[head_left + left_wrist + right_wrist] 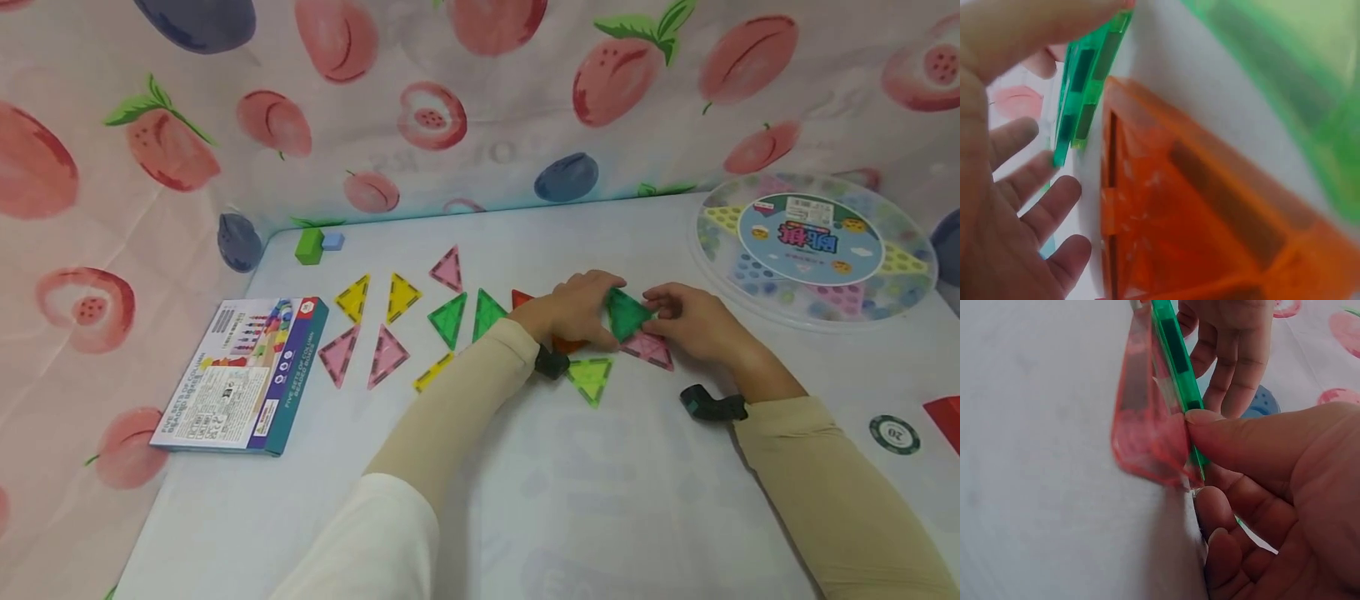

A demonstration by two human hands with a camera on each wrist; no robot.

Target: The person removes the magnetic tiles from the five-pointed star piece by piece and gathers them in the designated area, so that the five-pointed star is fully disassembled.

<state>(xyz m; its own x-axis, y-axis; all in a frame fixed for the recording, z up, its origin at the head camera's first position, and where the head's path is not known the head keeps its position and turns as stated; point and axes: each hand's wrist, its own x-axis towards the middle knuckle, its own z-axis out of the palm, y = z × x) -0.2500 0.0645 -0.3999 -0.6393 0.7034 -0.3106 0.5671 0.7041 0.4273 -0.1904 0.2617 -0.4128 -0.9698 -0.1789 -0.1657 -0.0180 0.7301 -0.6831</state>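
Observation:
A dark green triangular magnetic tile (627, 315) stands between both hands, seen edge-on in the left and right wrist views. My left hand (576, 310) holds its left side with thumb and forefinger, the other fingers spread loosely. At the tile's right corner, my right hand (693, 321) pinches it between thumb and curled fingers. Just below it is a pink triangular tile (651, 350), tilted up in the right wrist view (1138, 419). An orange tile (1172, 212) lies beside the left hand, partly hidden from above. A light green tile (591, 379) lies nearer me.
Several triangular tiles lie to the left, including yellow (403, 297), pink (387, 356) and green (448, 320) ones. A boxed bead set (232, 375) is at far left, near a green block (309, 247). A round game case (817, 250) lies back right, a chip (895, 434) nearer.

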